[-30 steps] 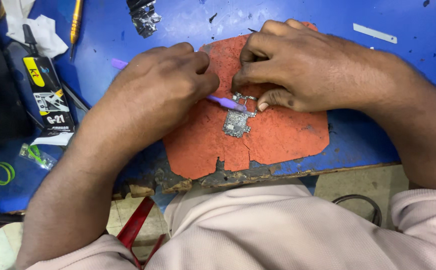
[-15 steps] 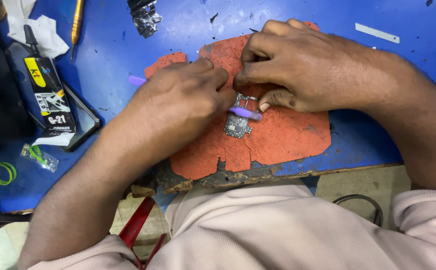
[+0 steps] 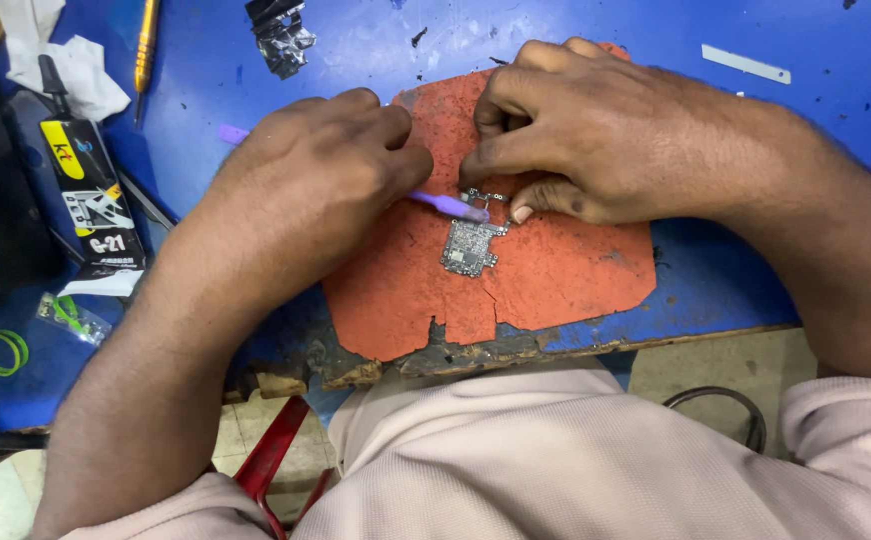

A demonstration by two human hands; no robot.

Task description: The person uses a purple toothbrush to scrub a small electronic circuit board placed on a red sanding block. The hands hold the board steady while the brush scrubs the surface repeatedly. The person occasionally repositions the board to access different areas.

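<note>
A small grey circuit board (image 3: 471, 246) lies on a worn orange mat (image 3: 556, 270) on the blue table (image 3: 716, 290). My left hand (image 3: 321, 190) grips a purple plastic tool (image 3: 448, 206), whose tip touches the board's upper end. The tool's other end (image 3: 230, 133) sticks out behind my knuckles. My right hand (image 3: 586, 130) presses fingertips and thumb on the board's top edge, holding it against the mat. The board's upper part is partly hidden under my right fingers.
A black and yellow glue tube pack (image 3: 91, 195) lies at the left, with white tissue (image 3: 66, 60) and a yellow-handled screwdriver (image 3: 146, 45) behind it. Crumpled foil (image 3: 281, 35) sits at the back, a grey metal strip (image 3: 746, 63) at the right, green rubber bands (image 3: 1, 352) near the left edge.
My left hand slid right with the purple tool across the board, then drew back left; its tip now rests at the board's upper end. My right hand stayed put.
</note>
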